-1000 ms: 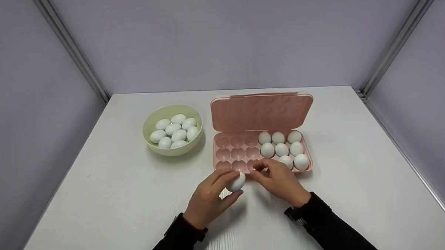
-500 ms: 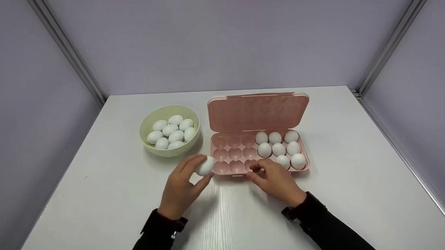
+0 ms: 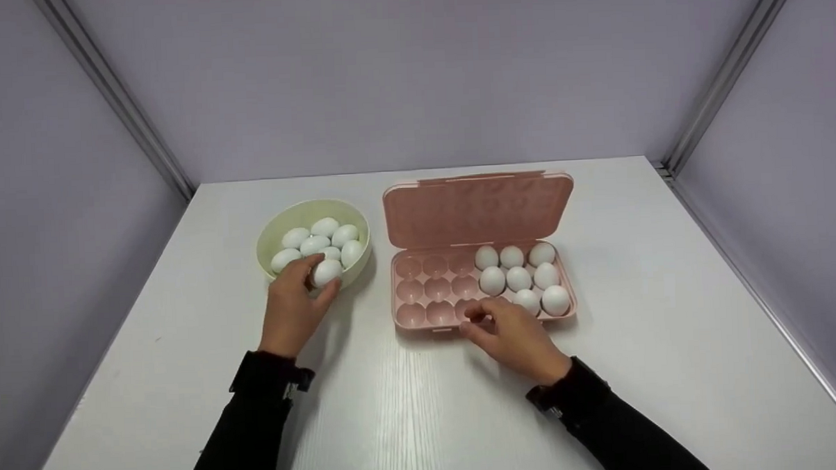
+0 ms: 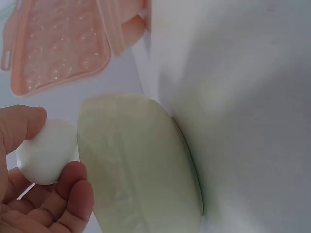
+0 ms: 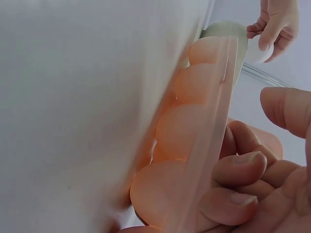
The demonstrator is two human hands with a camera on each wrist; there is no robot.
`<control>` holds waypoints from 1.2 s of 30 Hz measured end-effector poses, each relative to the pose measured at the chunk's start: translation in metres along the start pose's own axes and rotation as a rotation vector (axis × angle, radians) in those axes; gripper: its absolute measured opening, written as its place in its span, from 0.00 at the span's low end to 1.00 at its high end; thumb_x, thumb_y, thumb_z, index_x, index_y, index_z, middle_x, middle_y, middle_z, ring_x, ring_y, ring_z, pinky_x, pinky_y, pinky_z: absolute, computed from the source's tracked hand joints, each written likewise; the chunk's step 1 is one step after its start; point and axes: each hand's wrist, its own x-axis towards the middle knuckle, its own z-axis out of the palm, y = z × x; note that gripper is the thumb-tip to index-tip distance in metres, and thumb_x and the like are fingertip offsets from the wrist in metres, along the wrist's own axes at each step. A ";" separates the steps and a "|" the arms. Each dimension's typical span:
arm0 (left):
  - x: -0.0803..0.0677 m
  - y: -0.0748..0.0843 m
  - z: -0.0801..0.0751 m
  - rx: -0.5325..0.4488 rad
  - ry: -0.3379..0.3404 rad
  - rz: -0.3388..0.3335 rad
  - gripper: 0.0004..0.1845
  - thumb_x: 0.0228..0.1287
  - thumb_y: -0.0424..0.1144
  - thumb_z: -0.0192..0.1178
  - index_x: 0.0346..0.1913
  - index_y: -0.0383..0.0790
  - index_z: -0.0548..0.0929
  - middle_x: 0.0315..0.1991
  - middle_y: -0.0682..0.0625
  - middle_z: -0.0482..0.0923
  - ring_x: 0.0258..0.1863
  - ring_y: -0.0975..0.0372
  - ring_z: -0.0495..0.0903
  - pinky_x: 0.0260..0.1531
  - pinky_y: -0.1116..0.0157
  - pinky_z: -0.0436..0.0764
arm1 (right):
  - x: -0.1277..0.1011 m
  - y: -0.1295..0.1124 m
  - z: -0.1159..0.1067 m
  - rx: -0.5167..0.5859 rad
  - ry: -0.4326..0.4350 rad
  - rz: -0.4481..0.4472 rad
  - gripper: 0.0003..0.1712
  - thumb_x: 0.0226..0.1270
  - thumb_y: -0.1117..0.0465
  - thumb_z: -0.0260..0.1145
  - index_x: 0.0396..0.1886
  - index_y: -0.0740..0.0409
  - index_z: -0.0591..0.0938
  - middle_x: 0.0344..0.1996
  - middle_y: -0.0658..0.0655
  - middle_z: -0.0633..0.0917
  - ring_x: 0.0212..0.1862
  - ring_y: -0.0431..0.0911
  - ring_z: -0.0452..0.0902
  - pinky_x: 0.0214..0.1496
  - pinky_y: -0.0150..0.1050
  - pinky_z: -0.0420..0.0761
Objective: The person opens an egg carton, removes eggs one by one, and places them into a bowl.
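My left hand (image 3: pixel 297 305) pinches a white egg (image 3: pixel 327 273) between thumb and fingers, at the near rim of the pale green bowl (image 3: pixel 269 244). In the left wrist view the egg (image 4: pixel 47 153) is held beside the bowl's outer wall (image 4: pixel 136 160). Several white eggs (image 3: pixel 315 245) lie in that bowl. My right hand (image 3: pixel 515 339) is at the front edge of the pink egg carton (image 3: pixel 414 325), its fingers loosely bent with nothing between them. The carton's lid (image 3: pixel 476 208) stands raised. Several eggs (image 3: pixel 518 279) sit in its right-hand cups; the right hand hides some front cups.
The bowl stands left of the carton on a white table (image 3: pixel 369 417). Grey-lilac panels (image 3: pixel 412 75) enclose the table at the back and on both sides, with metal rails at the corners.
My left hand has moved left and away from me with the egg, from in front of the carton to the bowl. The right hand has stayed at the carton's front edge.
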 end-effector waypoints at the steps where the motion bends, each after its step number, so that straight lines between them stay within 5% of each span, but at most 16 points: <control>1: 0.003 -0.001 0.001 0.000 -0.009 -0.013 0.22 0.63 0.32 0.76 0.59 0.29 0.85 0.41 0.39 0.85 0.36 0.54 0.81 0.39 0.61 0.79 | 0.000 0.000 0.000 0.002 0.003 0.000 0.12 0.75 0.52 0.72 0.48 0.55 0.87 0.45 0.51 0.91 0.49 0.48 0.88 0.53 0.44 0.88; 7: 0.023 -0.009 0.005 0.030 -0.124 -0.120 0.24 0.65 0.37 0.75 0.61 0.30 0.84 0.48 0.36 0.87 0.40 0.48 0.83 0.44 0.53 0.81 | 0.000 -0.002 0.002 0.026 0.006 0.018 0.12 0.75 0.53 0.72 0.48 0.55 0.88 0.45 0.51 0.91 0.48 0.46 0.89 0.53 0.44 0.89; 12: 0.032 -0.015 0.002 -0.004 -0.255 -0.247 0.24 0.67 0.38 0.73 0.63 0.31 0.84 0.49 0.37 0.88 0.38 0.52 0.84 0.43 0.59 0.80 | 0.001 -0.002 0.004 0.023 -0.003 -0.003 0.12 0.75 0.54 0.72 0.49 0.56 0.88 0.46 0.52 0.91 0.50 0.48 0.89 0.54 0.46 0.89; 19: 0.046 -0.018 -0.005 -0.006 -0.396 -0.270 0.24 0.72 0.41 0.67 0.65 0.32 0.84 0.40 0.42 0.85 0.36 0.56 0.78 0.45 0.61 0.76 | 0.001 -0.001 0.004 0.004 0.013 -0.006 0.12 0.75 0.54 0.72 0.49 0.56 0.88 0.45 0.52 0.91 0.49 0.47 0.88 0.54 0.45 0.88; 29: 0.062 -0.021 0.001 0.040 -0.388 -0.290 0.22 0.64 0.38 0.70 0.57 0.28 0.88 0.51 0.35 0.90 0.51 0.45 0.86 0.58 0.49 0.82 | 0.002 -0.001 0.006 -0.007 0.014 -0.010 0.11 0.74 0.54 0.73 0.48 0.55 0.88 0.45 0.51 0.90 0.50 0.48 0.88 0.55 0.45 0.88; 36: 0.062 -0.022 0.005 0.094 -0.369 -0.301 0.23 0.61 0.39 0.75 0.54 0.25 0.87 0.47 0.32 0.88 0.46 0.43 0.85 0.54 0.47 0.81 | 0.000 -0.003 0.007 -0.010 0.017 -0.017 0.11 0.75 0.52 0.72 0.47 0.54 0.88 0.45 0.51 0.91 0.49 0.47 0.87 0.54 0.45 0.87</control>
